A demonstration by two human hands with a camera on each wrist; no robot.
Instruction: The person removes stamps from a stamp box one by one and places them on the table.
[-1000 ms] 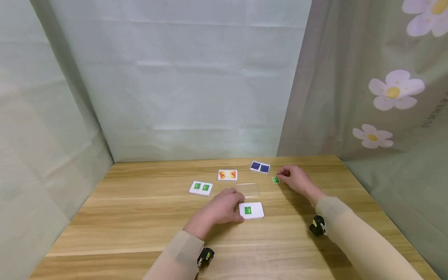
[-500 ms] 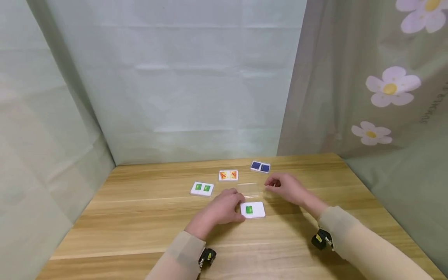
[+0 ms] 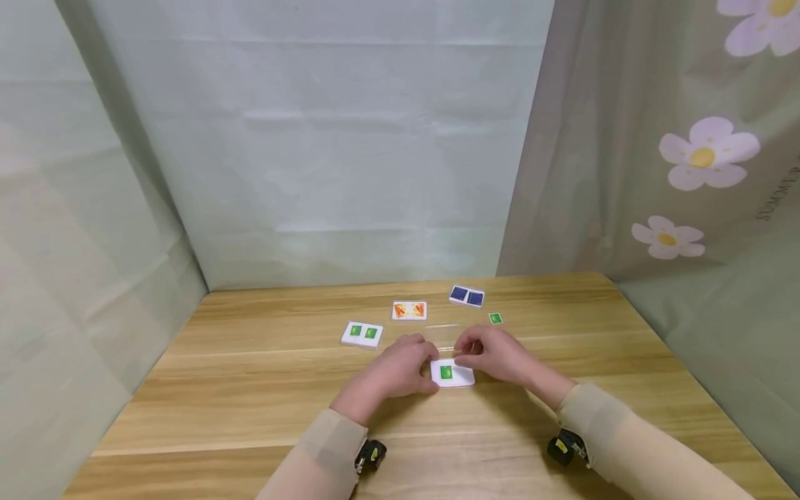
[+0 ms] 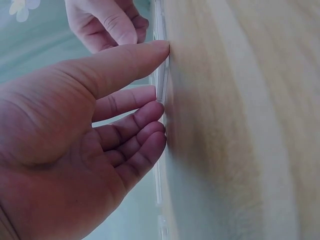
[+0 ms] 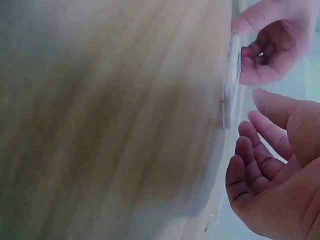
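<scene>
My left hand (image 3: 403, 368) grips the left end of a white rounded card (image 3: 464, 378), thumb at its near corner and fingers at the far one. A green square picture (image 3: 446, 373) sits on the card's left half. In the left wrist view, the thumb tip is at the edge of the thin card. My right hand (image 3: 500, 354) is over the card's right end, fingers bent. In the right wrist view, its thumb and fingertips are apart with nothing visible between them. A clear plastic piece (image 3: 442, 336) lies just behind, partly overlapped by the right fingers.
Behind stand flat cards: one with two green squares (image 3: 362, 335), one with two orange pictures (image 3: 409, 310), one with two dark blue squares (image 3: 467, 296). A loose green square (image 3: 496, 318) lies beyond the right hand on the wooden table (image 3: 250, 396). Curtains (image 3: 350, 153) close off the back.
My right hand has moved left and nearer, from beside the loose green square to over the white card. That square shows again on the table. My left hand has kept its place.
</scene>
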